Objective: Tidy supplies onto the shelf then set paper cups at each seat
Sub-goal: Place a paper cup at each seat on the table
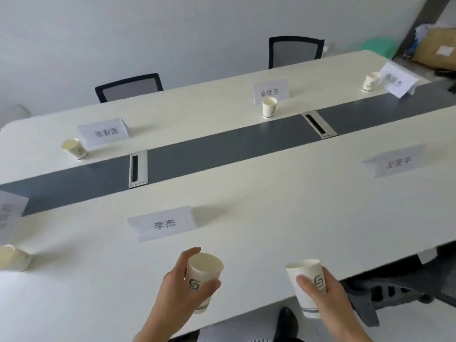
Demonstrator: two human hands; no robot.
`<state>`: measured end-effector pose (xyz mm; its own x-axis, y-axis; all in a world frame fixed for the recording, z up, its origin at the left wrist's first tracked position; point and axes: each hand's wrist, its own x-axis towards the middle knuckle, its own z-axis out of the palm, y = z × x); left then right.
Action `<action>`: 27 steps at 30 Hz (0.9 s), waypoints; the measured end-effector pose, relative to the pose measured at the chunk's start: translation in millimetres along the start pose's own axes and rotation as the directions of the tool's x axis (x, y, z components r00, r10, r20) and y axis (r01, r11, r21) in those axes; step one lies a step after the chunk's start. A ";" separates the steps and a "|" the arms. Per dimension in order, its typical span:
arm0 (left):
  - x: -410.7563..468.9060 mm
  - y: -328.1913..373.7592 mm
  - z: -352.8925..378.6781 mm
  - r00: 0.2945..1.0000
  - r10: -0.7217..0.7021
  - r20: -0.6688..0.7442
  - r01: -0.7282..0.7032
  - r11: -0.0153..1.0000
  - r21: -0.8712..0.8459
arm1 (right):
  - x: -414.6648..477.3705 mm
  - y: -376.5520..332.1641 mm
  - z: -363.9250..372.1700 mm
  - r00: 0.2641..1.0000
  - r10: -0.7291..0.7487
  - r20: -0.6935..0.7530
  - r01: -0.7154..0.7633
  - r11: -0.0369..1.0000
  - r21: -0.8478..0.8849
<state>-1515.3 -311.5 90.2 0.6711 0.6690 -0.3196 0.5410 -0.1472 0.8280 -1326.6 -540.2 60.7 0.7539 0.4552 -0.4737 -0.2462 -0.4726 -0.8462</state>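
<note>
Two paper cups [203, 280] [307, 287], each clamped in one hand's grip [177, 285] [320, 297], could crumple or tip near the name card [161, 223].

Both forearms bare, no sleeves in view, nothing on the wrists: no watch, no band. Left hand [182, 280]: no rings visible, no glove. Right hand [320, 296]: same, fingers [304, 283] bare, nails short and unpainted as far as the blur allows. Below the table edge: a black shoe [287, 319], glossy, rounded toe. At the bottom frame edge, a small patch of striped fabric [259, 339], light and dark stripes, next to dark clothing; garment type can't be told.
</note>
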 end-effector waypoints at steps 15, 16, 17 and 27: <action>-1.6 -9.7 -6.9 0.901 -0.284 -0.328 0.241 0.957 -0.164 | 235.7 -103.4 124.5 0.926 -0.214 0.311 0.321 0.878 -0.354; 4.3 -10.1 -12.8 0.901 -0.282 -0.331 0.241 0.957 -0.160 | 246.3 -108.1 134.8 0.929 -0.225 0.295 0.325 0.876 -0.355; 10.7 -10.9 -18.8 0.901 -0.281 -0.332 0.240 0.958 -0.157 | 255.0 -113.0 144.3 0.931 -0.235 0.280 0.328 0.874 -0.359; 81.4 -29.0 -61.8 0.921 -0.299 -0.249 0.265 0.951 -0.158 | 290.2 -84.3 185.9 0.965 -0.207 0.159 0.257 0.863 -0.435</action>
<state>-1507.7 -207.8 68.6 0.3302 0.8419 -0.4268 0.6125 0.1530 0.7756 -1200.4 -228.0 -50.9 0.6815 0.6575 -0.3212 0.2457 -0.6190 -0.7459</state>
